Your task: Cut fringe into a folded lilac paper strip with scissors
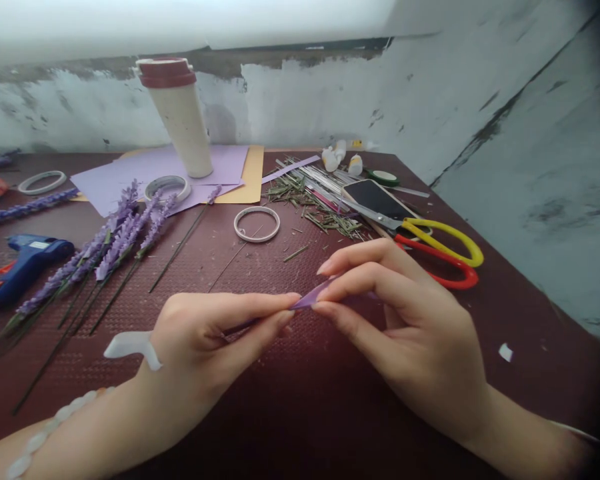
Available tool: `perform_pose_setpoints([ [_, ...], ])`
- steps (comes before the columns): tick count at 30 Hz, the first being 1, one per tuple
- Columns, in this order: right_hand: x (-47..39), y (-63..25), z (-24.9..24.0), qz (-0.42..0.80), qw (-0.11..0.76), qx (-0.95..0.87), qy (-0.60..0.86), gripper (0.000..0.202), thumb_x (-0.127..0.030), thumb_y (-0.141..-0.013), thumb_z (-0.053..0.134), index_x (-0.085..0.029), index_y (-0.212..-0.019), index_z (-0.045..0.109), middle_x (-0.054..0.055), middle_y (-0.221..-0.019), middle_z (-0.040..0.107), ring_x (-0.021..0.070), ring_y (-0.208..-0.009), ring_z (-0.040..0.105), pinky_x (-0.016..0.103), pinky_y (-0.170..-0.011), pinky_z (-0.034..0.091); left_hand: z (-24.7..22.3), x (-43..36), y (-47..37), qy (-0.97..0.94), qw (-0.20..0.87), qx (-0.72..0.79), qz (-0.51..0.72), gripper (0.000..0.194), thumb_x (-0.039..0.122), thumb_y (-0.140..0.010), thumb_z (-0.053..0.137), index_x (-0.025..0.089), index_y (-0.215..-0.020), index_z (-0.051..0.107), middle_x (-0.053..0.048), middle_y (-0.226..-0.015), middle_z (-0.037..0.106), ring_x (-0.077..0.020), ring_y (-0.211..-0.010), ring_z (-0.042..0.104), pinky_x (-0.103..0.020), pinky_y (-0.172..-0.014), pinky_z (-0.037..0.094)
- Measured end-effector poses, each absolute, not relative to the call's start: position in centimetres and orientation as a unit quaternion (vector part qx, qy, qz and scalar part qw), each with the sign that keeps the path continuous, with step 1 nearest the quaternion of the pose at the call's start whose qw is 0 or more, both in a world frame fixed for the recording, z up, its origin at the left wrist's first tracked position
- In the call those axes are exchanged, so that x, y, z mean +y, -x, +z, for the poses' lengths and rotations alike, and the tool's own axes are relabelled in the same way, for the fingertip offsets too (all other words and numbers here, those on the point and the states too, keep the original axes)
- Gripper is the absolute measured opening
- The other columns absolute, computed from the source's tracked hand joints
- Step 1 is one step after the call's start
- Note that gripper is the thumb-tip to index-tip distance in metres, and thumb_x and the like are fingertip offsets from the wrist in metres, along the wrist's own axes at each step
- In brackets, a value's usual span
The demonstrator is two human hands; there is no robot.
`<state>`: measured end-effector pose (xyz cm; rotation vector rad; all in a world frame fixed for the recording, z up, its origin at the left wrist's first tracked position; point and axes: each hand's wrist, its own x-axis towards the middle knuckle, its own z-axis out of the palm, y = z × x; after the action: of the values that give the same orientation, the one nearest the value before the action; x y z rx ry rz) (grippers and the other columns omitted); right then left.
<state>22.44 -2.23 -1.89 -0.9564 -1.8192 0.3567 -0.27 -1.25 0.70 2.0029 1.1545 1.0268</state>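
Between my two hands, above the dark red table [300,400], is a thin purple strip [310,297]. The thumb and index finger of my left hand [215,340] pinch its left end. My right hand [410,327] holds the strip between thumb and fingers, and part of the strip runs behind those fingers. A whitish piece of tape [130,345] sticks to the back of my left hand. Scissors with yellow and red handles [443,243] lie just beyond my right hand. Purple flower stems [115,247] lie to the left, past my left hand.
A blue glue gun [35,260] lies at the left. Behind stand a lidded cup [183,123] and lilac paper sheets [110,180]. A tape ring [257,224] lies mid-table, near green clippings [325,213], wires, small bottles [334,155] and a black-faced object [377,199].
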Motion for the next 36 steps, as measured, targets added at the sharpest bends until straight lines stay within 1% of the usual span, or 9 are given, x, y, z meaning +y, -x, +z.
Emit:
perform_pose_setpoints([
  [8, -2.28, -22.38, -1.88, 0.131, 0.481, -0.765, 0.408, 0.017, -0.012, -0.104, 0.076, -0.026, -0.095, 0.074, 0.005, -0.105, 0.077, 0.0212, -0.095, 0.079, 0.034, -0.086, 0.07, 0.32, -1.41, 0.45, -0.733, 0.344, 0.443, 0.384, 0.021, 0.012, -0.09, 0.083, 0.027, -0.094, 0.097, 0.002, -0.085, 0.093, -0.0202, -0.063, 0.088, -0.021, -0.062, 0.07],
  [14, -2.29, -22.56, -1.72, 0.099, 0.462, -0.777, 0.417, 0.017, -0.012, -0.103, 0.076, -0.027, -0.094, 0.074, 0.004, -0.104, 0.08, 0.0233, -0.091, 0.081, 0.039, -0.086, 0.067, 0.29, -1.32, 0.18, -0.741, 0.344, 0.434, 0.38, 0.021, 0.012, -0.09, 0.082, 0.026, -0.094, 0.096, 0.001, -0.086, 0.093, -0.021, -0.065, 0.089, -0.021, -0.064, 0.072],
  [19, -2.4, -22.72, -1.73, 0.092, 0.454, -0.781, 0.418, 0.017, -0.013, -0.104, 0.075, -0.027, -0.094, 0.073, 0.003, -0.106, 0.08, 0.0217, -0.094, 0.08, 0.037, -0.088, 0.064, 0.56, -1.23, 0.15, -0.742, 0.343, 0.436, 0.376, 0.022, 0.011, -0.089, 0.082, 0.025, -0.095, 0.097, 0.0, -0.087, 0.093, -0.0196, -0.066, 0.09, -0.018, -0.065, 0.07],
  [25, -2.6, -22.65, -1.86, 0.087, 0.449, -0.78, 0.427, 0.016, -0.014, -0.106, 0.073, -0.026, -0.097, 0.072, 0.002, -0.108, 0.078, 0.0193, -0.096, 0.079, 0.036, -0.09, 0.06, 0.59, -1.17, 0.11, -0.723, 0.385, 0.418, 0.393, 0.022, 0.008, -0.087, 0.084, 0.024, -0.095, 0.097, 0.001, -0.086, 0.093, -0.0164, -0.063, 0.088, -0.014, -0.064, 0.067],
  [28, -2.66, -22.55, -1.93, 0.094, 0.451, -0.777, 0.429, 0.016, -0.014, -0.107, 0.073, -0.026, -0.096, 0.072, 0.001, -0.109, 0.077, 0.0175, -0.098, 0.078, 0.033, -0.09, 0.058, 0.74, -1.15, 0.09, -0.714, 0.412, 0.429, 0.368, 0.018, 0.012, -0.09, 0.085, 0.025, -0.092, 0.097, 0.002, -0.083, 0.093, -0.0161, -0.062, 0.087, -0.015, -0.061, 0.065],
  [31, -2.64, -22.55, -1.94, 0.107, 0.441, -0.783, 0.425, 0.017, -0.013, -0.107, 0.072, -0.026, -0.096, 0.07, -0.001, -0.107, 0.077, 0.0158, -0.097, 0.078, 0.031, -0.089, 0.058, 1.02, -1.03, 0.04, -0.705, 0.437, 0.437, 0.349, 0.015, 0.016, -0.091, 0.085, 0.026, -0.091, 0.096, 0.003, -0.08, 0.092, -0.0156, -0.064, 0.086, -0.015, -0.062, 0.064],
  [33, -2.55, -22.61, -1.94, 0.105, 0.438, -0.786, 0.424, 0.017, -0.012, -0.107, 0.07, -0.025, -0.096, 0.069, -0.001, -0.105, 0.078, 0.0151, -0.097, 0.078, 0.031, -0.088, 0.057, 1.13, -0.95, 0.1, -0.695, 0.449, 0.437, 0.352, 0.016, 0.019, -0.095, 0.082, 0.027, -0.09, 0.095, 0.004, -0.08, 0.092, -0.0145, -0.068, 0.087, -0.014, -0.066, 0.064],
  [36, -2.38, -22.75, -1.95, 0.083, 0.439, -0.787, 0.426, 0.018, -0.01, -0.107, 0.068, -0.025, -0.097, 0.067, -0.001, -0.105, 0.079, 0.0147, -0.099, 0.078, 0.03, -0.09, 0.057, 1.02, -0.92, 0.41, -0.667, 0.462, 0.432, 0.393, 0.026, 0.028, -0.107, 0.071, 0.026, -0.092, 0.093, 0.002, -0.088, 0.094, -0.0153, -0.082, 0.09, -0.016, -0.078, 0.068],
])
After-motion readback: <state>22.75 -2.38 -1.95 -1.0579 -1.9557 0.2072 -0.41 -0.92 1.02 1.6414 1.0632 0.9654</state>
